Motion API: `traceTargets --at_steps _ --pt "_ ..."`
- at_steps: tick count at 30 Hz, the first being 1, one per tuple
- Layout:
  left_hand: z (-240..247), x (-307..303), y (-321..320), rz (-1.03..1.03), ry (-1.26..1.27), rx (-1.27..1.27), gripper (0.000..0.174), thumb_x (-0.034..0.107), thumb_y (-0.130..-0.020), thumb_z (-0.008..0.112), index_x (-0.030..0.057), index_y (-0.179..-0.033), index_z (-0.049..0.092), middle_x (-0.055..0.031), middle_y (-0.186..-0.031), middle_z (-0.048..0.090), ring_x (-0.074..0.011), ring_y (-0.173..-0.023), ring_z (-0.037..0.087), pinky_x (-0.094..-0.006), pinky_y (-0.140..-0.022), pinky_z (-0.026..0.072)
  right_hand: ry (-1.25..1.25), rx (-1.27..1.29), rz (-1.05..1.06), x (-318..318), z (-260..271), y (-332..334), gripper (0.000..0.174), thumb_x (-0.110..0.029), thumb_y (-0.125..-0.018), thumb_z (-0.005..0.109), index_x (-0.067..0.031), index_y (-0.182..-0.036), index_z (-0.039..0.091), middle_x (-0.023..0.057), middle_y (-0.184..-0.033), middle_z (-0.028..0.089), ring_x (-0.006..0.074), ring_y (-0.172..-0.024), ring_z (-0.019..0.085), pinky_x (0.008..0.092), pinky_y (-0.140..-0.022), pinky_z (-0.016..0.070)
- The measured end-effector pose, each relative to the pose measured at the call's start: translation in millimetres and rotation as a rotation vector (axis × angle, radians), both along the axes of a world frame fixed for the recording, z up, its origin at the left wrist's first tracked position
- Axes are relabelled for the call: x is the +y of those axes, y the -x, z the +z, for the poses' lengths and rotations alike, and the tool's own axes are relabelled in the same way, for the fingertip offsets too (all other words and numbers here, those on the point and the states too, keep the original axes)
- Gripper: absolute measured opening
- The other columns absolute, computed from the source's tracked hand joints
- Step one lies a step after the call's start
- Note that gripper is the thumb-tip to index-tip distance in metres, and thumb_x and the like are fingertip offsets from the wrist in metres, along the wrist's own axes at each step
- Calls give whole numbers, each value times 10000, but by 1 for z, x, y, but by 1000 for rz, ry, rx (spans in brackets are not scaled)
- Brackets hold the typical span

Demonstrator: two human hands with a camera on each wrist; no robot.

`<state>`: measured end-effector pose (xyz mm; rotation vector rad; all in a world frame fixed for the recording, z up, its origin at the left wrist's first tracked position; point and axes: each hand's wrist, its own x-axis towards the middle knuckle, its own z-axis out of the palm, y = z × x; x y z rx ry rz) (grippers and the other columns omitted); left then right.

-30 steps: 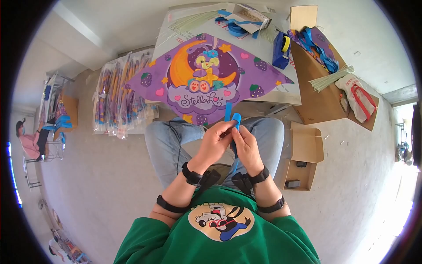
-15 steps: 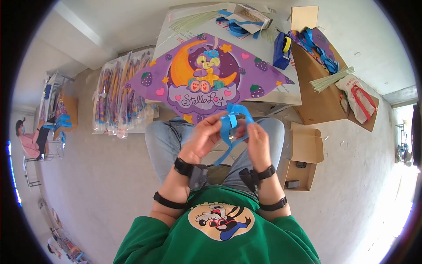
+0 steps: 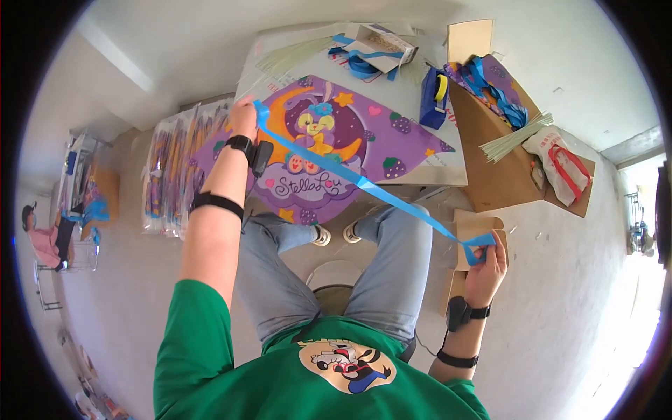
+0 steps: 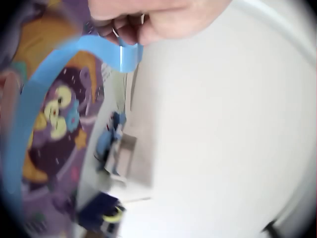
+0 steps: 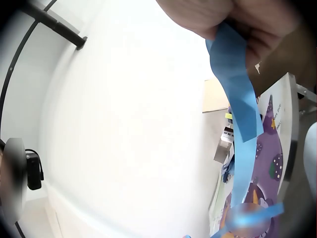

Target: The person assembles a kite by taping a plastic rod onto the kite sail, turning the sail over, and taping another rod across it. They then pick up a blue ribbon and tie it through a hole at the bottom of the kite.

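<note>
A blue ribbon (image 3: 364,183) runs diagonally between the two hands, above the purple printed kite sheet (image 3: 413,143). The left hand (image 3: 243,119) holds one end over the sheet's upper left side. Lower down at the right, beside the knee, the right hand (image 3: 485,269) pinches the other end between thumb and fingers. In the left wrist view the ribbon (image 4: 42,74) hangs in a curve from the curled fingers of the left hand (image 4: 153,17). The right wrist view shows the ribbon (image 5: 237,94) folded over below the right hand (image 5: 237,25).
On the table (image 3: 448,157) stand a blue tape dispenser (image 3: 434,98) and a small box (image 3: 381,47) with blue ribbon. Bagged kites (image 3: 171,171) lie at the left. A large cardboard box (image 3: 500,175) with thin sticks (image 3: 514,138) is at the right; a person sits far left.
The hands have moved from close together to far apart, left hand up and left, right hand right and down. The bunched ribbon is now stretched out between them. The head view has shifted slightly.
</note>
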<state>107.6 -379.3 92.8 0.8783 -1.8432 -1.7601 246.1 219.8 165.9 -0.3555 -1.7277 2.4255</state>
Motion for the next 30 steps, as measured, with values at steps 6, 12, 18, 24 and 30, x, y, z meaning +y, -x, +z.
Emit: traceTargets --at_steps 6,12,18,24,30 --pt "3 -16 42 126 1337 -262 288 10 -778 553 90 -1009 707 -164 -980 638 -340 -947 587 -434 -832 479 102 28 -245 45 -1 -5 338 -2 -971 455 12 -1303 516 81 -952 597 106 -700 487 211 -604 433" --pt "-13 -2 73 -122 1314 -92 330 27 -821 537 112 -1110 672 -156 -1109 586 -351 -1094 537 -446 -919 448 121 -1 -497 57 21 11 354 15 -957 473 0 -1310 490 99 -944 596 115 -699 528 231 -590 457" --pt "-36 75 83 -241 1585 -189 313 32 -845 562 92 -1144 632 -178 -1243 543 -372 -1140 508 -465 -959 425 79 -62 -104 0 15 41 349 59 -919 475 7 -1259 536 101 -1026 591 199 -815 654 284 -716 526" --pt "25 259 50 -767 746 338 267 177 -915 615 84 -1165 615 -116 -1189 584 -295 -1083 563 -380 -944 441 208 -53 185 -65 9 97 360 69 -922 448 23 -1275 502 106 -1065 605 262 -970 676 307 -802 531" --pt "38 369 22 -1177 -478 44 476 402 -1009 478 19 -1283 549 -47 -1180 602 -150 -1130 532 -315 -1028 381 202 11 396 -64 15 125 354 50 -935 446 50 -1288 473 148 -1135 617 288 -1052 651 350 -919 504"
